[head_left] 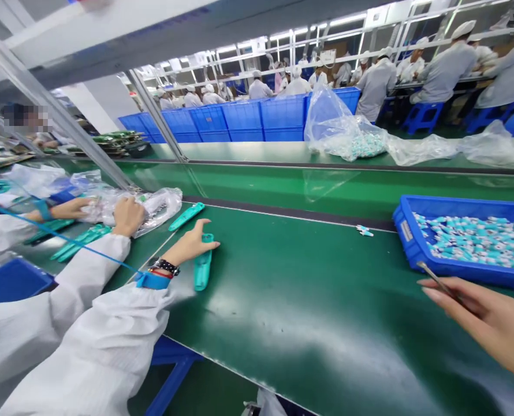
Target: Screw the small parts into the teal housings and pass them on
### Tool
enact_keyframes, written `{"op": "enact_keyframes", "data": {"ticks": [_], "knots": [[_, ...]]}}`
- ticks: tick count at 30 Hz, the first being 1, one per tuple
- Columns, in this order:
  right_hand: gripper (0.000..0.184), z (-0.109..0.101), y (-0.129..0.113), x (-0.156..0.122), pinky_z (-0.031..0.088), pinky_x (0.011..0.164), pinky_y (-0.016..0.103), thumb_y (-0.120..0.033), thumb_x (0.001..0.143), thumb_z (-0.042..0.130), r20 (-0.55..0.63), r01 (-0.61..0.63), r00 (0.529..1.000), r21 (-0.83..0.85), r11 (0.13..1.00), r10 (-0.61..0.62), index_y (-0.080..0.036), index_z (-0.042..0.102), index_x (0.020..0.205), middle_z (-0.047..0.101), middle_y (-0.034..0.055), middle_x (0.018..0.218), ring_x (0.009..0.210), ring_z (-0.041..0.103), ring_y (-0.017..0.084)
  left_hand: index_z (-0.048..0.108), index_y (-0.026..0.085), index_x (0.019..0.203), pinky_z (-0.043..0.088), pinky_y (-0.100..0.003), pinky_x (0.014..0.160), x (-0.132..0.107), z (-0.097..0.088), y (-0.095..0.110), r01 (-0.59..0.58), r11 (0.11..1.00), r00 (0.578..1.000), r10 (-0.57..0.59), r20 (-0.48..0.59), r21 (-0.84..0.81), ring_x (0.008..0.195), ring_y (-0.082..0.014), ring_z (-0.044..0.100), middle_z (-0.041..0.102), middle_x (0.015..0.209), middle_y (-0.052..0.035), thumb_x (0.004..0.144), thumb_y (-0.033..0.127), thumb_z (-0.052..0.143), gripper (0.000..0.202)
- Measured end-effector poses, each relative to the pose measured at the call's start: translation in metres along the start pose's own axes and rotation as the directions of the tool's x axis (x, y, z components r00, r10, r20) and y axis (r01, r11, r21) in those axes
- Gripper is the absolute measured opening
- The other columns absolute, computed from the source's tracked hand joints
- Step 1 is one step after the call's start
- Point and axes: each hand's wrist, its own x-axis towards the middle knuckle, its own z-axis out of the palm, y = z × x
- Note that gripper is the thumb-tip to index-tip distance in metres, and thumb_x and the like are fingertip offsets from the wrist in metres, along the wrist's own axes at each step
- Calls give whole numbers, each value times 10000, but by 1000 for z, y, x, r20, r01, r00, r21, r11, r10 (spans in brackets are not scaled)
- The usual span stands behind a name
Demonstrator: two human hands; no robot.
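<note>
"Where is the teal plastic case (pixel 203 267)?"

"It lies on the green counter (pixel 283 323), near the back left edge, just under the right hand (pixel 191 245). That hand is wide open, and its fingers touch the case."

"And the left hand (pixel 129 216)?"

"It sits on a clear plastic bag (pixel 155 211). I cannot tell its grip."

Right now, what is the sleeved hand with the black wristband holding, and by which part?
Its fingers lie across the top end of a long teal plastic part; gripped or merely touched cannot be told.
</note>
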Motion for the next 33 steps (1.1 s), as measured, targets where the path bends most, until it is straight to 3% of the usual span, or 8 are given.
{"op": "enact_keyframes", "data": {"ticks": [2,4,6,10,13,19,27,33], "knots": [[291,3,-31,0,412,463,347,-570,745,586,117,-16,993,194,981,-7,-312,679,843,622,141,667,514,561,202,489,162,1183,440,-283,779,2,15,36,-144,989,985,147,92,-46,913,-214,593,632,921,-56,711,504,604,594],[288,7,-57,-1,343,423,305,-519,827,529,127,7,990,369,929,-57,-260,630,752,507,69,557,456,458,143,587,175,955,413,-251,722,0,33,82,-315,941,924,334,185,-127,807,-169,576,632,874,-30,760,478,523,365],[287,14,-78,-4,338,464,277,-450,885,495,117,17,989,503,864,-87,-220,559,727,431,8,542,488,414,115,598,168,787,377,-231,650,-4,53,132,-417,883,851,462,251,-213,697,-136,539,617,755,-11,782,459,479,315],[237,30,-107,-4,362,488,252,-390,911,485,25,77,988,781,620,-154,-205,503,764,324,-59,519,462,352,84,577,160,672,323,-238,582,-17,96,215,-565,778,750,623,224,-275,608,-128,502,584,640,-19,766,445,494,311],[344,42,-117,4,287,400,207,-472,889,487,-9,94,985,866,490,-172,-208,437,674,225,-77,485,404,242,69,583,164,667,315,-253,564,-26,121,252,-620,734,700,677,228,-277,631,-164,546,616,673,-55,767,473,488,338],[474,56,-117,17,185,365,179,-599,829,489,21,29,995,888,459,-103,-208,356,596,168,-87,459,382,148,55,607,164,740,342,-294,562,-37,135,266,-694,699,649,711,269,-172,686,-267,615,635,692,-95,775,518,460,385],[462,56,-99,27,184,362,165,-551,861,480,-67,96,994,899,428,-81,-196,361,592,174,-84,465,384,127,49,632,169,813,397,-319,596,-33,147,283,-713,695,654,708,264,-97,744,-287,636,655,753,-95,776,468,453,350],[464,58,-100,27,167,360,164,-548,860,486,-87,110,994,890,442,-71,-194,354,589,172,-82,473,385,130,47,621,165,792,380,-306,573,-33,145,282,-715,694,659,709,251,-83,743,-280,637,648,734,-88,780,462,442,346]]}}
